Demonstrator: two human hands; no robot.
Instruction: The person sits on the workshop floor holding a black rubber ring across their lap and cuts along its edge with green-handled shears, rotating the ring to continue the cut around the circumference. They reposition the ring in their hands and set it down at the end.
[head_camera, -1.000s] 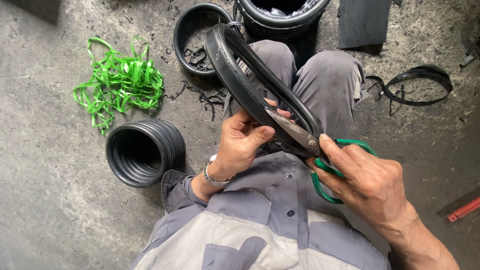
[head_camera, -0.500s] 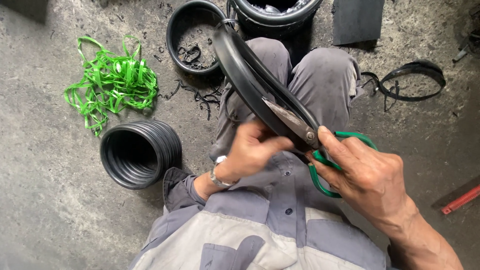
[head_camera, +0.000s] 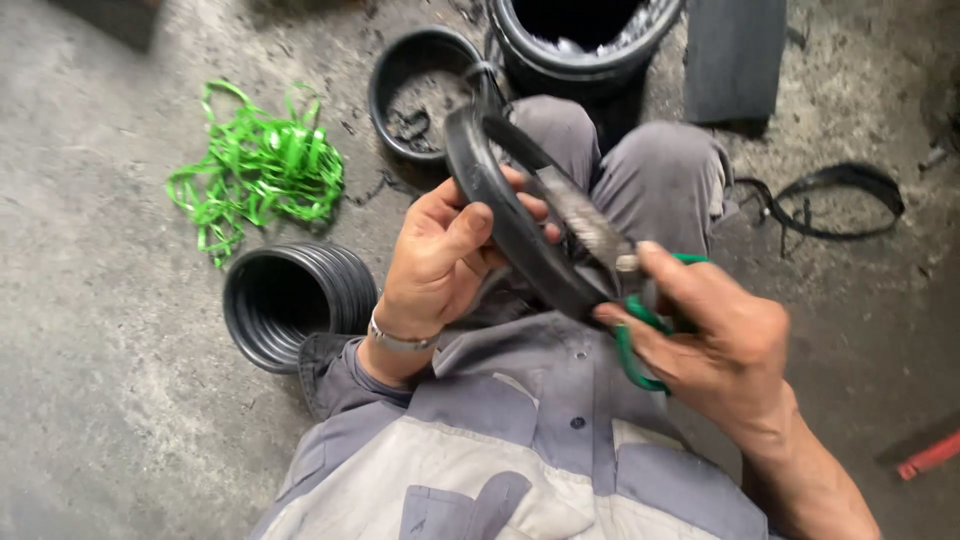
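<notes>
- Right now we hold a black rubber ring (head_camera: 500, 215) up over our knees, the left hand (head_camera: 440, 255) wrapped around its near edge with the thumb pressed on top.
- Our right hand (head_camera: 715, 335) is closed through the green loops of a pair of scissors (head_camera: 610, 265), whose grey blades lie along the inner side of the ring, close to the rubber; we cannot tell how far they stand apart.
- We judge the step in hand to be trimming along the ring's rim, with the cut somewhere near its middle stretch.
- Carrying on calls for a firm left grip that turns the ring while the blades keep to the rim line, clear of the left fingers just beside them.
- Below us lies a rough grey concrete floor (head_camera: 110, 400), dusty and stained.
- A ribbed black rubber sleeve (head_camera: 290, 300) stands beside our left elbow, and a tangle of green plastic strapping (head_camera: 262, 165) lies farther out.
- A shallow black bowl (head_camera: 420, 85) with rubber scraps and a large black bucket (head_camera: 580, 40) sit beyond our knees.
- A cut rubber strip (head_camera: 835, 195) lies to the right, well apart.
</notes>
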